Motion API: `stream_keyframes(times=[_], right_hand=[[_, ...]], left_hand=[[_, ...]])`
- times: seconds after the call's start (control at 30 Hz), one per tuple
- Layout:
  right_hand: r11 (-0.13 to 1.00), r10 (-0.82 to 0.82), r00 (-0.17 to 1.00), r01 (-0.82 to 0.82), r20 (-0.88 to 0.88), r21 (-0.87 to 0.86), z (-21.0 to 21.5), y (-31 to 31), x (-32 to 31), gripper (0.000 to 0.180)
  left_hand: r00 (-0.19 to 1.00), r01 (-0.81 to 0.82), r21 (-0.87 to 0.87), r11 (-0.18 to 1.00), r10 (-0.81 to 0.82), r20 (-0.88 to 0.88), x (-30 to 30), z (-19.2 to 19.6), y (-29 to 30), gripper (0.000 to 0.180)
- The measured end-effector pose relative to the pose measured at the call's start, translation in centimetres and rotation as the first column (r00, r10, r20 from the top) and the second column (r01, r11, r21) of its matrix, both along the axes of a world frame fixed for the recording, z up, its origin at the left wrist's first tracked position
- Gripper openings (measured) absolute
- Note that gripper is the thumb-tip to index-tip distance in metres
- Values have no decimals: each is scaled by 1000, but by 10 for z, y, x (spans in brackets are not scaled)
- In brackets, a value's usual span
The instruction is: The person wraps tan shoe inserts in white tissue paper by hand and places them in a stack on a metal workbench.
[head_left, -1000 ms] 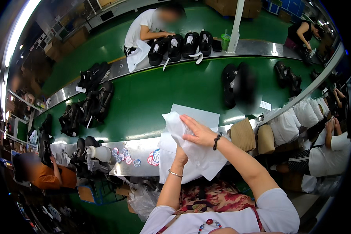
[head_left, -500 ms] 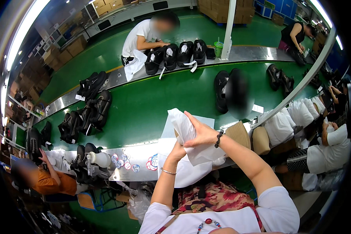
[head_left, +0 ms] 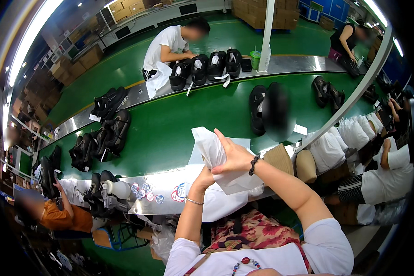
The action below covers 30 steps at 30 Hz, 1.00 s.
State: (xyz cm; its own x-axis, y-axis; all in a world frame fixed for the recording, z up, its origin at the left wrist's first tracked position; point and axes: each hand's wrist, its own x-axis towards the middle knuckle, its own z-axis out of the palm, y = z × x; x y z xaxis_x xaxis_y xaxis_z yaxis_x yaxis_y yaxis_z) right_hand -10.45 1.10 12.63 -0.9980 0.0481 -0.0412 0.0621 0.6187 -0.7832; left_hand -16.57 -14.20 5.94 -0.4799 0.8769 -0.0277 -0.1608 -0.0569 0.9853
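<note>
A bundle of white tissue paper is held up in front of me over the near edge of the bench. My right hand wraps round its right side, with the thumb across the front. From below, my left hand grips the lower left of the bundle; most of its fingers are hidden behind the paper. A small brownish patch shows at the bundle's left edge, too little to name. Under my hands, loose white paper sheets lie on the metal bench edge.
Black shoes stand in groups on the green belt. Brown paper inserts and white stuffed bundles are at the right. Round stickers and a white bottle lie left. A pale post rises opposite. Co-workers sit around.
My hands and the tissue bundle have shifted slightly left, with the grip much the same. At the left, the co-worker in orange has moved a shoe a little.
</note>
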Motion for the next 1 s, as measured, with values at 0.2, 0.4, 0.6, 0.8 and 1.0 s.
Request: stream_keyframes(times=[0.2,0.4,0.6,0.8,1.0], right_hand=[[889,-210,971,140,-117,-436,-19,14,-2,113],[834,-395,902,275,-171,-478,-18,17,-13,108],[952,-303,947,297,-102,-71,-18,7,-11,119],[955,-233,972,223,26,196,-7,2,-7,119],[911,-285,958,265,19,314,-8,-10,-11,114]], left_hand=[[989,151,-119,981,-151,6,-12,23,11,71],[856,-241,325,914,43,515,-9,28,5,68],[850,-488,78,870,453,268,5,10,18,40],[850,-436,107,894,369,377,17,9,24,33],[768,-549,54,834,477,428,20,17,37,21]])
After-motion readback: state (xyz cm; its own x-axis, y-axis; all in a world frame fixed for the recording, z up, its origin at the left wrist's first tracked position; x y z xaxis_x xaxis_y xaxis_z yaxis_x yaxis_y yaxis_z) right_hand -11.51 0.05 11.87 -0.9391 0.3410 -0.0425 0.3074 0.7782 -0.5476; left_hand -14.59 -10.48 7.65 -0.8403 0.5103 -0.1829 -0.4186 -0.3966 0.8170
